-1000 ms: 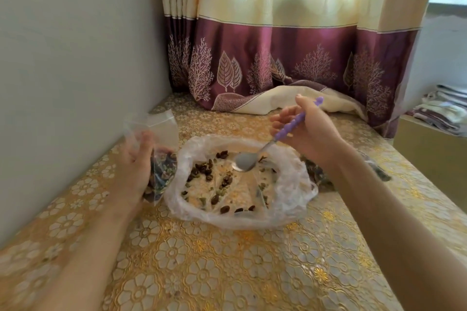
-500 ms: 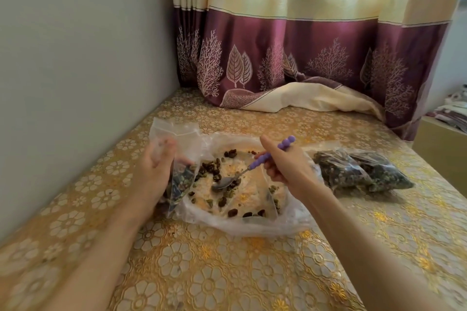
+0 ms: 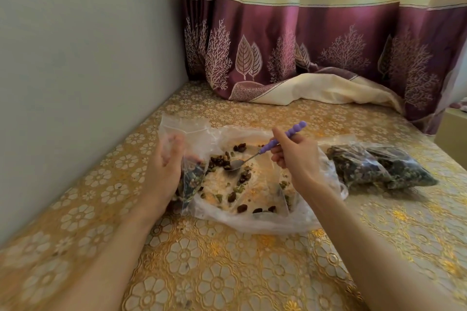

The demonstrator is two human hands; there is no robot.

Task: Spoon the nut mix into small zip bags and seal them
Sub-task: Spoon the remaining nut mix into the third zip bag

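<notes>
Since the earlier frame the spoon [image 3: 255, 156] has dipped lower and further left, its bowl now down among the dark pieces near the small zip bag [image 3: 188, 159], and the right hand [image 3: 295, 159] has come in over the middle of the big bag.

Largest in view, the worktop [image 3: 227, 272] wears a gold cloth with a floral pattern; its near edge and right side run out of frame. A grey wall [image 3: 88, 70] closes the left side, and a cream and purple curtain [image 3: 316, 38] hangs at the back, its hem heaped on the cloth and its top cut off.

On the cloth lies a big clear plastic bag [image 3: 252, 222], spread open, with the nut mix [image 3: 235, 182] scattered thinly inside; the right hand and forearm hide part of its right side. To the right, just beside it, lie two filled bags [image 3: 379, 166] side by side, packed dark; whether they are sealed is hard to make out.

The left hand [image 3: 166, 166] grips the small zip bag upright at the big bag's left edge, thumb on the near side and fingers behind, blurred through the plastic. The bag's lower part is dark with mix; its clear top stands above the hand, and I cannot tell how wide its mouth is open.

The right hand pinches the spoon's beaded purple handle between thumb and curled fingers, the handle's end poking up past the knuckles. The metal bowl touches the mix; whether it carries any is too small to tell.
</notes>
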